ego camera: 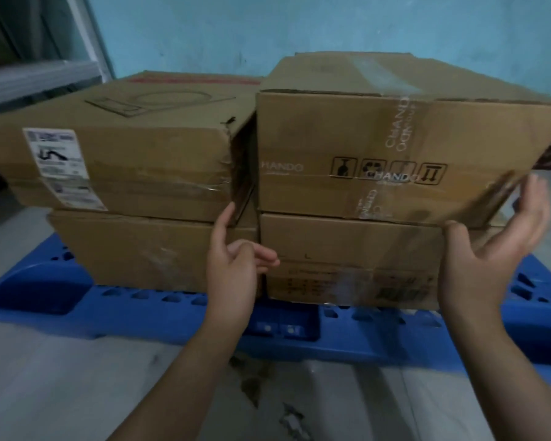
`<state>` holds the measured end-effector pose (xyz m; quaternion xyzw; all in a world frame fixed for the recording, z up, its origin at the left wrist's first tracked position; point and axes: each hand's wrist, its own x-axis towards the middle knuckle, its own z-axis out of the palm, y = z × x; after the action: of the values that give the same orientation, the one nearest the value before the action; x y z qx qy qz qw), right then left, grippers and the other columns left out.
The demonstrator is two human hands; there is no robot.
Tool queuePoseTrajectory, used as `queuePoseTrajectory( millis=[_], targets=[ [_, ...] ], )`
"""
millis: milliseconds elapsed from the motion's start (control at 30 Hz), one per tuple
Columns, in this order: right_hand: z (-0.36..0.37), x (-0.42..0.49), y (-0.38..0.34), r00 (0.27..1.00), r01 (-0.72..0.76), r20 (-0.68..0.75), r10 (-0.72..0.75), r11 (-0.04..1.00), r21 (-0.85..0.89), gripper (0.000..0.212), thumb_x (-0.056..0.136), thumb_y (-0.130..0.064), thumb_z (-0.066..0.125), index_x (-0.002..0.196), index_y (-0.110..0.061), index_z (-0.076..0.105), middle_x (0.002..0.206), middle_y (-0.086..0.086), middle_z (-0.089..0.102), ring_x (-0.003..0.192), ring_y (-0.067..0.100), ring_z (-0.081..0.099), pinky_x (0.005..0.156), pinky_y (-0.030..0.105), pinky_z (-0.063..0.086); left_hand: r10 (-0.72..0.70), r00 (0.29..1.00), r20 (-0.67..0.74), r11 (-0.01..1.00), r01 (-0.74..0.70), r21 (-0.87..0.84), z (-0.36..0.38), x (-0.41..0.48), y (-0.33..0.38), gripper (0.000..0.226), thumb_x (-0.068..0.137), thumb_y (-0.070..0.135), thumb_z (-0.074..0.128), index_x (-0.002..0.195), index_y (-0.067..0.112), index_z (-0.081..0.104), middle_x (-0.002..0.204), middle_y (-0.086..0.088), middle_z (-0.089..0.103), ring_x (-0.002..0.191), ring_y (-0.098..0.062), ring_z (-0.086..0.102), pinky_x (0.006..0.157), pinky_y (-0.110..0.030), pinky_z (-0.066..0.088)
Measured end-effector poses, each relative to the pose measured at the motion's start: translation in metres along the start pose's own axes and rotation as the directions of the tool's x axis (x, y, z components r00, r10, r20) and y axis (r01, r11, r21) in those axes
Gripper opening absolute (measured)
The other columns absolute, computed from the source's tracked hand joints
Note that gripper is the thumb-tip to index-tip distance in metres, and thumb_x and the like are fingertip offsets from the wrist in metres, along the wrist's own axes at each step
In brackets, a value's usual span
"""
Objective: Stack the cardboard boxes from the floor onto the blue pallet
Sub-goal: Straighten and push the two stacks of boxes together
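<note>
Four cardboard boxes sit on the blue pallet [331,329] in two stacks of two, side by side. At 2 o'clock in your view is the upper right box [395,138]. It is wrapped in clear tape printed CHANDO, has a row of handling symbols on its near face, and rests on the lower right box [347,249]. A narrow dark gap at 12 o'clock separates it from the upper left box [140,144], which carries a white label [58,163] on its near face. That one lies on the lower left box [124,246], and its near edge juts out a little past the box below.

Your right hand [490,249] is at 3 o'clock, palm turned inward, by the bottom right corner of the upper right box. Its fingers [536,198] are spread wide and hold nothing. They are blurred, so you cannot tell whether they touch the cardboard. The thumb lies against the box's bottom edge.

Your left hand [233,272] is at 6 o'clock of the gap between the stacks. Its thumb points up to the bottom right corner of the upper left box, and its fingers [261,254] are loosely curled around nothing.

Pale, stained floor [61,377] lies around the pallet from 7 to 5 o'clock. A turquoise wall [268,27] stands behind at 12 o'clock.
</note>
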<state>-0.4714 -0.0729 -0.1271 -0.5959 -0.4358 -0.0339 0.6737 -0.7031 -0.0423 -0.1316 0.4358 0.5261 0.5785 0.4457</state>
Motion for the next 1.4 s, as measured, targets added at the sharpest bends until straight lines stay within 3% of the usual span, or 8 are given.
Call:
queuePoseTrajectory(
  millis=[200, 433, 500, 567, 767, 933, 1100, 1400],
  targets=[
    [0.038, -0.051, -0.045, 0.970, 0.152, 0.179, -0.164, 0.985, 0.079, 0.056, 0.080, -0.012, 0.050, 0.135, -0.001, 0.047, 0.138, 0.028, 0.040, 0.134, 0.025, 0.036, 0.117, 0.028, 0.028, 0.156, 0.984, -0.084, 0.988, -0.153, 0.035, -0.048, 0.009, 0.011, 0.035, 0.104, 0.020, 0.040, 0.131, 0.037, 0.054, 0.096, 0.008, 0.074, 0.089, -0.011, 0.070, 0.081, -0.033, 0.058],
    [0.098, -0.096, -0.085, 0.768, -0.029, 0.629, -0.117, 0.976, 0.217, 0.046, 0.096, -0.019, 0.052, 0.139, -0.032, 0.047, 0.140, -0.016, 0.052, 0.134, 0.002, 0.047, 0.113, 0.034, 0.040, 0.344, 0.839, -0.422, 0.939, -0.309, 0.152, -0.151, 0.074, 0.028, 0.033, 0.098, 0.024, 0.037, 0.115, 0.039, 0.061, 0.125, 0.001, 0.060, 0.113, -0.015, 0.059, 0.101, -0.037, 0.048],
    [0.123, -0.102, -0.097, 0.748, -0.088, 0.661, -0.060, 0.978, 0.189, 0.053, 0.100, -0.018, 0.052, 0.148, -0.033, 0.039, 0.150, -0.017, 0.044, 0.140, 0.000, 0.039, 0.118, 0.038, 0.036, 0.354, 0.803, -0.479, 0.934, -0.279, 0.223, -0.190, 0.096, 0.036, 0.036, 0.099, 0.026, 0.036, 0.126, 0.035, 0.058, 0.135, 0.001, 0.053, 0.107, -0.003, 0.055, 0.096, -0.020, 0.042],
    [0.143, -0.111, -0.107, 0.738, -0.108, 0.675, -0.028, 0.981, 0.159, 0.060, 0.100, -0.021, 0.052, 0.154, -0.034, 0.029, 0.157, -0.017, 0.034, 0.144, -0.001, 0.032, 0.121, 0.039, 0.031, 0.337, 0.779, -0.530, 0.937, -0.220, 0.272, -0.225, 0.118, 0.041, 0.041, 0.101, 0.028, 0.036, 0.139, 0.029, 0.049, 0.141, 0.005, 0.047, 0.104, 0.004, 0.051, 0.087, -0.010, 0.034],
    [0.173, -0.120, -0.111, 0.838, -0.135, 0.540, 0.072, 0.988, 0.078, 0.071, 0.100, -0.019, 0.052, 0.158, -0.032, 0.014, 0.164, -0.013, 0.019, 0.150, 0.007, 0.022, 0.123, 0.044, 0.025, 0.184, 0.858, -0.479, 0.965, -0.066, 0.253, -0.270, 0.168, 0.043, 0.054, 0.103, 0.038, 0.033, 0.154, 0.021, 0.030, 0.160, 0.000, 0.029, 0.146, -0.017, 0.027, 0.116, -0.033, 0.020],
    [0.181, -0.113, -0.108, 0.804, -0.198, 0.579, 0.139, 0.979, 0.039, 0.072, 0.100, -0.026, 0.051, 0.157, -0.041, 0.010, 0.163, -0.015, 0.024, 0.149, 0.007, 0.026, 0.121, 0.045, 0.029, 0.099, 0.932, -0.348, 0.979, -0.029, 0.200, -0.265, 0.176, 0.023, 0.044, 0.099, 0.044, 0.025, 0.119, 0.024, 0.059, 0.134, 0.001, 0.055, 0.125, -0.016, 0.048, 0.100, -0.033, 0.032],
    [0.177, -0.110, -0.105, 0.806, -0.233, 0.568, 0.165, 0.971, 0.049, 0.073, 0.100, -0.023, 0.054, 0.158, -0.037, 0.013, 0.159, -0.015, 0.032, 0.144, 0.004, 0.033, 0.120, 0.041, 0.032, 0.111, 0.913, -0.392, 0.982, -0.040, 0.185, -0.260, 0.173, 0.013, 0.066, 0.086, 0.058, 0.032, 0.138, 0.022, 0.053, 0.143, 0.001, 0.051, 0.132, -0.015, 0.045, 0.115, -0.041, 0.030],
    [0.171, -0.121, -0.108, 0.818, -0.287, 0.533, 0.217, 0.956, 0.052, 0.085, 0.098, -0.018, 0.057, 0.159, -0.031, -0.001, 0.166, -0.014, 0.003, 0.151, 0.004, 0.008, 0.125, 0.035, 0.013, 0.175, 0.903, -0.393, 0.981, -0.129, 0.142, -0.237, 0.147, 0.008, 0.049, 0.101, 0.036, 0.042, 0.149, 0.028, 0.035, 0.153, 0.004, 0.029, 0.122, -0.002, 0.033, 0.098, -0.024, 0.026]
  ],
)
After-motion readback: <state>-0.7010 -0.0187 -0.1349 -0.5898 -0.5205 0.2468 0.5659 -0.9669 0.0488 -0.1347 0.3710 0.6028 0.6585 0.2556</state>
